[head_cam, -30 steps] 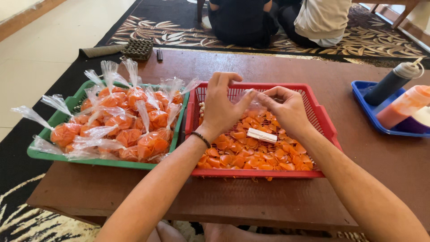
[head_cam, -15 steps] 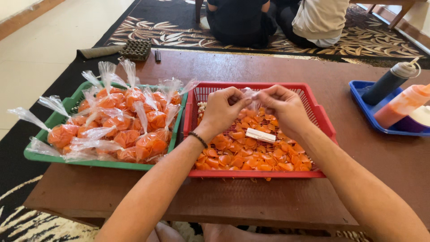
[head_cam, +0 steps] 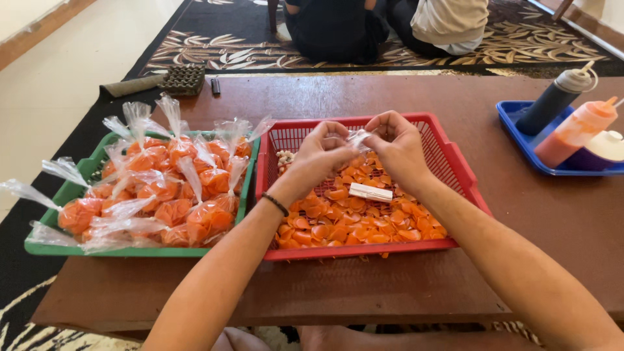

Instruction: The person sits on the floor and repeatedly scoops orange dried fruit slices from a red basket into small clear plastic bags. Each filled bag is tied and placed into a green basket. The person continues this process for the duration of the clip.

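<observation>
A small clear plastic bag [head_cam: 356, 138] is pinched between the fingertips of the left hand [head_cam: 322, 156] and the right hand [head_cam: 398, 146], just above the red basket [head_cam: 448, 156]; it appears empty, so its filling is judged as not yet begun. Inside the red basket many loose orange chips [head_cam: 351, 224] are left, with a small white strip [head_cam: 370, 192] lying on them. To the left of the red basket, touching it, a green basket [head_cam: 49, 247] is packed with filled and tied bags [head_cam: 172, 192], so much work seems done. Well to the right of the red basket, a blue tray [head_cam: 513, 140] is seen with a dark bottle [head_cam: 556, 97] and an orange bottle [head_cam: 575, 130]
</observation>
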